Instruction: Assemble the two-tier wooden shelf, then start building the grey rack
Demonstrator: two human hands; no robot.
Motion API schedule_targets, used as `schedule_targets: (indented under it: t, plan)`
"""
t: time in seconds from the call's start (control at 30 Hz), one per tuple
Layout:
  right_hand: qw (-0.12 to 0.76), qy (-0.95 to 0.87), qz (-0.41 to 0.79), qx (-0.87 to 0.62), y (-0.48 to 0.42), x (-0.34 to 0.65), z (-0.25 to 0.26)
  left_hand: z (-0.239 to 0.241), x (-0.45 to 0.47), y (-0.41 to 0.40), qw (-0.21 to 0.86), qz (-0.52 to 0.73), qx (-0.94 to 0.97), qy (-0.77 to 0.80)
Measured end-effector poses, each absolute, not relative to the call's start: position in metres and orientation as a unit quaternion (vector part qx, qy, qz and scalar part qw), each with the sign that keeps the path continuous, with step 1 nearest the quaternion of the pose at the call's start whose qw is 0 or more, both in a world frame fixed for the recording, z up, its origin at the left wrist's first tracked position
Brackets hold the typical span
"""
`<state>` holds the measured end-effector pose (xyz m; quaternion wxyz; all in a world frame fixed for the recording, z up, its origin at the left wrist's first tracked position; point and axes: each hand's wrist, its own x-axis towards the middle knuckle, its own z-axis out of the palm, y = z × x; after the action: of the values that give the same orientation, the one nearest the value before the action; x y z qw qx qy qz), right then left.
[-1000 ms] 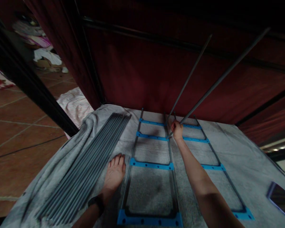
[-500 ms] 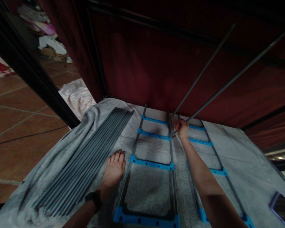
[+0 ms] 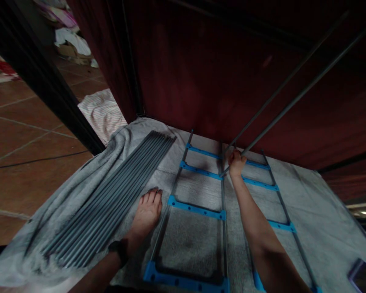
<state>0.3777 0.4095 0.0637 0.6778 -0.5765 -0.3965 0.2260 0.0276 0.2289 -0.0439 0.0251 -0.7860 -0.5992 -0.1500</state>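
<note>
My left hand (image 3: pixel 148 207) lies palm down on the grey blanket, fingers stretched out. It rests between a bundle of grey tubes (image 3: pixel 122 191) and the left ladder-like frame (image 3: pixel 197 208), made of grey tubes and blue crosspieces. My right hand (image 3: pixel 237 163) is wrapped round a long grey tube (image 3: pixel 323 75) near its lower end. That end meets the right end of the second blue crosspiece (image 3: pixel 201 170) from the far side. A second slanting tube (image 3: pixel 271 98) rises behind the held one; its foot is by the farthest crosspiece, partly hidden.
Another tube frame with blue crosspieces (image 3: pixel 260 184) lies to the right, partly under my right forearm. A phone-like dark object (image 3: pixel 364 276) is at the lower right. Dark red curtains (image 3: pixel 186 81) hang behind, and a black post (image 3: pixel 57 97) stands at left beside the tiled floor.
Both slanting tubes lean further to the right. The view has shifted slightly. My right hand keeps its grip near the tube's lower end, and my left hand stays flat on the blanket.
</note>
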Motion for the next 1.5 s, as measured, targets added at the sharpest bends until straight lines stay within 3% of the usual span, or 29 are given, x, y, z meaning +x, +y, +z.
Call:
schedule_targets:
  t: [1.5]
  plan:
    - [0.704, -0.351, 0.215, -0.579, 0.402, 0.381, 0.057, -0.033, 0.039, 0.222, 0.023, -0.094, -0.822, -0.561]
